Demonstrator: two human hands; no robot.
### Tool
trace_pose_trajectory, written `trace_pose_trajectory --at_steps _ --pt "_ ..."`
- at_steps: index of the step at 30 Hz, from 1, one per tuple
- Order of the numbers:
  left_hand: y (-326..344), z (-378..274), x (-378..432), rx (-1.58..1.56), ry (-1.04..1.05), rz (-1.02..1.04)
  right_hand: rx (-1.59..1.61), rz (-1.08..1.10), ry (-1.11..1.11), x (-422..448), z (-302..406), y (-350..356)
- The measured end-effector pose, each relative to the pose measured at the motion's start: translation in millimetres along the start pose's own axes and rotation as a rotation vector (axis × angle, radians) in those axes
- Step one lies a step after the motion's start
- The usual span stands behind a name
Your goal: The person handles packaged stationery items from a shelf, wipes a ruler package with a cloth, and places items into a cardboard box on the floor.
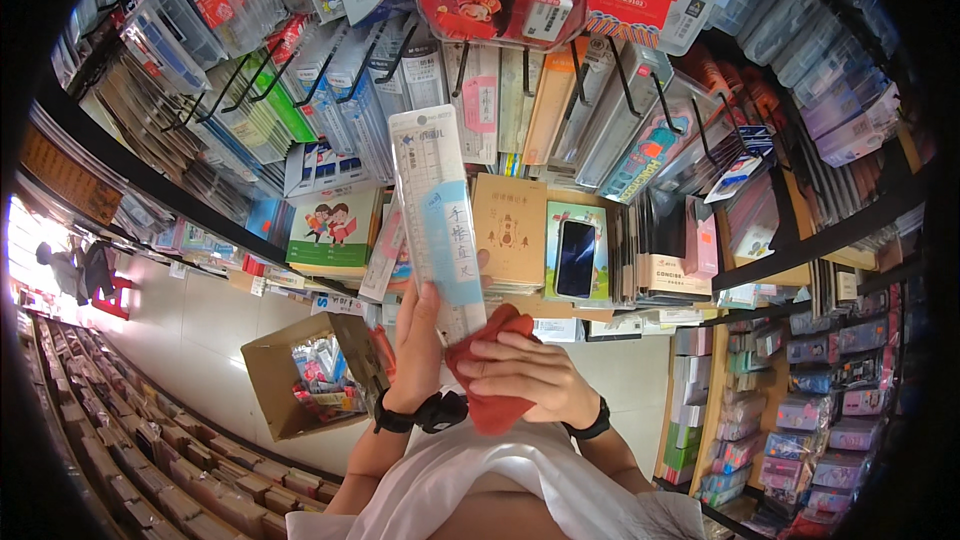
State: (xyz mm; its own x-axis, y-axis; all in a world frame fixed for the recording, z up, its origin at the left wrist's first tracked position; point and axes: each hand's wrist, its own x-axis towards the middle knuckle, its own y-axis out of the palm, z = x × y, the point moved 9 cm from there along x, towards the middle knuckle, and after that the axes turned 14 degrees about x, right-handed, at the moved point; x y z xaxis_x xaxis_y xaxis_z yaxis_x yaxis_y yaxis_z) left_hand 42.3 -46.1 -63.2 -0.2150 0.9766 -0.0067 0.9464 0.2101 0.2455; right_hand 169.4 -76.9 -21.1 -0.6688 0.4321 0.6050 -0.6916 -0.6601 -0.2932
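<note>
My left hand [420,345] grips a packaged clear ruler [437,217] near its lower end, with the thumb lying on the front of the sleeve. The ruler stands tilted, its top leaning a little left, and its pack bears a light blue panel with writing. In my right hand [536,379] is a folded red cloth [495,405], pressed against the ruler's bottom end. The cloth covers that lower edge. Dark bands circle both wrists. Behind the ruler sit stacked notebooks, one with a tan cover [510,229].
Black display hooks [461,71] jut toward me, hung with packaged rulers. A smartphone [576,259] lies on a green notebook on the shelf. Below left, an open cardboard box [281,382] holds small packages. Book rows [172,450] fill the lower left; packaged goods [806,412] hang at right.
</note>
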Motion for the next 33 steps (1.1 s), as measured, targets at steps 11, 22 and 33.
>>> trace_pose_trajectory --at_steps 11,22,33 --pt "-32.2 36.4 6.4 0.282 0.06 -0.067 0.179 -0.539 0.02 -26.7 -13.7 -58.6" --pt "5.7 63.8 -20.5 0.218 -0.027 0.378 -0.017 -0.237 -0.017 7.6 -15.4 -23.1" --pt "4.9 37.7 -1.6 0.264 0.065 0.192 0.017 -0.316 0.16 -3.7 -19.0 -43.4"
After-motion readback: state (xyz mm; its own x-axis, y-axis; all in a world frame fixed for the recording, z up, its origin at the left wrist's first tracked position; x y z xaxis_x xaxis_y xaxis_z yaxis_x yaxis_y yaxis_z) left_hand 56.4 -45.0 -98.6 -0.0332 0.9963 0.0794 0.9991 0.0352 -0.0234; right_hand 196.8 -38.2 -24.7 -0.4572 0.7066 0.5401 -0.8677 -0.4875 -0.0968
